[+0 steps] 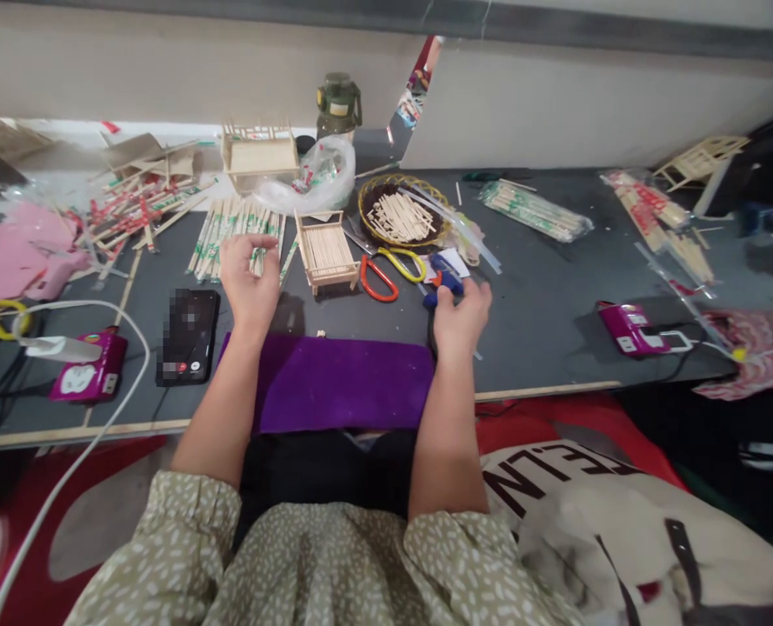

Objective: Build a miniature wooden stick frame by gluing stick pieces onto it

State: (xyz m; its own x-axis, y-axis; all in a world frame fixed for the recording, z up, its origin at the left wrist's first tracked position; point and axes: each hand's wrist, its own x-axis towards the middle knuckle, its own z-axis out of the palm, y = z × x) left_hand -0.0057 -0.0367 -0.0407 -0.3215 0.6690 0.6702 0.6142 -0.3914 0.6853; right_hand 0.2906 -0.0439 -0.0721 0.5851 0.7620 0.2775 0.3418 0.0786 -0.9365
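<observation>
My left hand (252, 283) is raised over the row of paper-wrapped chopsticks (207, 235), thumb and forefinger curled together in a pinch. Anything between those fingertips is too small to make out. At the right, my right hand (463, 320) has its fingers curled round a blue glue gun (449, 276), partly hidden by the hand. Between the hands stands a small chair-like frame of wooden sticks (329, 252). Beside it lie scissors with a red and a yellow handle loop (379, 280). A purple cloth (347, 382) lies at the table edge before me.
Behind is a woven basket (363, 213) of short cut sticks. A larger stick model (262, 158), plastic bag (330, 169) and green jug (338, 104) stand farther back. A phone (190, 335) and purple power strip (89, 365) with a white cable lie left; another strip (630, 329) lies right.
</observation>
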